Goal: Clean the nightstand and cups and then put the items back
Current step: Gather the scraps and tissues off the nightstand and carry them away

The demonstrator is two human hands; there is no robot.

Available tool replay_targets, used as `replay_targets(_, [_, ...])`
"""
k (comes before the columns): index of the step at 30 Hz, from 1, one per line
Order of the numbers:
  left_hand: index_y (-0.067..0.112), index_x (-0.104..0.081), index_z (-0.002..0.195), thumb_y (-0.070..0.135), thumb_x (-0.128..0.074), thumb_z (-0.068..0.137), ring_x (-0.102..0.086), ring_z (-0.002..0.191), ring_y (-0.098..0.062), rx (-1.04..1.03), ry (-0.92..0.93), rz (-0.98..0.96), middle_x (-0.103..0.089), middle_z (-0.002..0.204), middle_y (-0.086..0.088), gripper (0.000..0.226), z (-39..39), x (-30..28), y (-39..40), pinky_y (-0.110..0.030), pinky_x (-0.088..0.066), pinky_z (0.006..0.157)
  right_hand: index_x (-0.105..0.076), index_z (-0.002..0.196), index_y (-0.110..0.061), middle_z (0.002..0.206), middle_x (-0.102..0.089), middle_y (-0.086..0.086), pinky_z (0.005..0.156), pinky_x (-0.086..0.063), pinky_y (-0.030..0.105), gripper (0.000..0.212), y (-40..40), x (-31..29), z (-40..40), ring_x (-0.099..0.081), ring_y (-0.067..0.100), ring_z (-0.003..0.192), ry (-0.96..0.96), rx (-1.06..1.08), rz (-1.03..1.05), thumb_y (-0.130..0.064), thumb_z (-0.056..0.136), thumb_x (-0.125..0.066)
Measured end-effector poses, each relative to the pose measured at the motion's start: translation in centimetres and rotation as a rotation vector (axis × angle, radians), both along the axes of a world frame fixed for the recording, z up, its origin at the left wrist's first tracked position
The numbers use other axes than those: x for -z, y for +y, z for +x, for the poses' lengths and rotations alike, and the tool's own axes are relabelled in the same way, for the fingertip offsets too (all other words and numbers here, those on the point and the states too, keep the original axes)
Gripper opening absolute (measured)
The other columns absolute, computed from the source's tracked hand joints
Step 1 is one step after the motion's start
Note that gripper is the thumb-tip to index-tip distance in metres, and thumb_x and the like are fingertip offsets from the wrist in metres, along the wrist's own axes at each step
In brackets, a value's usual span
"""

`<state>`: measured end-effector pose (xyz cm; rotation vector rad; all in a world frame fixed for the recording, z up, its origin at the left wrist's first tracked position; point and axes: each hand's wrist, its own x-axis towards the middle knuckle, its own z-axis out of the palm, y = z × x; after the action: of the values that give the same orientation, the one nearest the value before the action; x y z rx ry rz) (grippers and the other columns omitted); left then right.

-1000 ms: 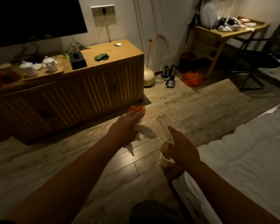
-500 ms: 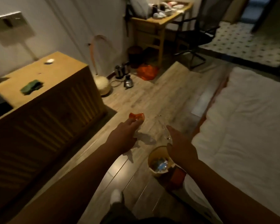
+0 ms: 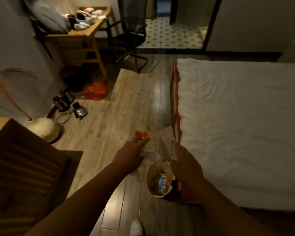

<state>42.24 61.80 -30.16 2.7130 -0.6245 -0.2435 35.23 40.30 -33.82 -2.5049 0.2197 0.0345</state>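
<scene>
My left hand [image 3: 131,154] pinches a small orange wrapper [image 3: 142,134] at its fingertips, and a crumpled white tissue [image 3: 149,153] hangs under the palm. My right hand [image 3: 186,162] holds a crumpled clear plastic wrapper [image 3: 167,142] that sticks up past the fingers. Both hands hover just above a small round waste bin [image 3: 149,178] on the floor by the bed corner. Rubbish lies inside the bin. No nightstand or cups are in view.
A white bed [image 3: 237,133] fills the right side. A wooden cabinet [image 3: 24,167] stands at the lower left with a pale vase [image 3: 43,128] beside it. Kettles [image 3: 66,103], an orange bag [image 3: 95,91], a desk [image 3: 78,36] and a chair [image 3: 128,36] lie farther off.
The view has swung right, from the cabinet toward the bed and doorway. Both hands keep their hold and stay over the bin, which is now fully in view.
</scene>
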Motion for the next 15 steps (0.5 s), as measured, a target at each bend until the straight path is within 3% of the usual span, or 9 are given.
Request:
replay_targets(4, [0.034,-0.031,0.146,0.026,-0.062,0.085,-0.048,0.120,-0.027,0.025,0.046,-0.063,-0.037,0.148,-0.001,0.069,2.1,4.0,-2.3,-0.044,-0.047,0.094,-0.014,0.142,-0.048,0.139,-0.048,-0.007,0.091,-0.041,0.028,0.061,-0.2,4.5,0.5,-0.053,0.016,0.117,0.049,0.059,0.040,-0.046,0.090,-0.046])
replay_targets(7, [0.032,-0.035,0.145,0.025,-0.065,0.085,-0.050,0.120,-0.029,-0.002,0.103,-0.127,-0.041,0.146,-0.004,0.067,2.8,8.8,-3.8,-0.043,-0.046,0.095,-0.015,0.142,-0.045,0.143,-0.044,-0.004,0.101,-0.043,0.037,0.060,-0.3,8.8,0.9,-0.049,0.020,0.125,0.080,0.070,0.033,-0.049,0.090,-0.043])
replay_targets(9, [0.029,-0.037,0.144,0.021,-0.066,0.084,-0.049,0.122,-0.030,-0.018,0.154,-0.144,-0.040,0.147,-0.007,0.067,3.2,13.2,-4.8,-0.042,-0.044,0.097,-0.015,0.143,-0.040,0.146,-0.041,0.002,0.105,-0.039,0.040,0.062,-0.4,12.4,1.3,-0.044,0.024,0.129,0.138,0.082,0.068,-0.046,0.089,-0.044])
replay_targets(12, [0.023,-0.040,0.144,0.016,-0.066,0.083,-0.049,0.124,-0.030,-0.052,0.273,-0.196,-0.043,0.145,-0.009,0.067,2.9,21.3,-5.6,-0.037,-0.042,0.097,-0.020,0.144,-0.035,0.148,-0.039,0.001,0.101,-0.034,0.029,0.061,-0.3,19.3,1.4,-0.044,0.023,0.130,0.239,0.159,0.211,-0.038,0.089,-0.046])
replay_targets(15, [0.019,-0.043,0.142,0.014,-0.067,0.082,-0.050,0.123,-0.028,-0.110,0.327,-0.261,-0.049,0.140,-0.010,0.064,3.1,30.8,-6.5,-0.027,-0.036,0.093,-0.029,0.144,-0.032,0.144,-0.045,-0.001,0.100,-0.040,0.033,0.060,0.0,27.4,2.3,-0.047,0.021,0.126,0.313,0.249,0.350,-0.038,0.089,-0.052])
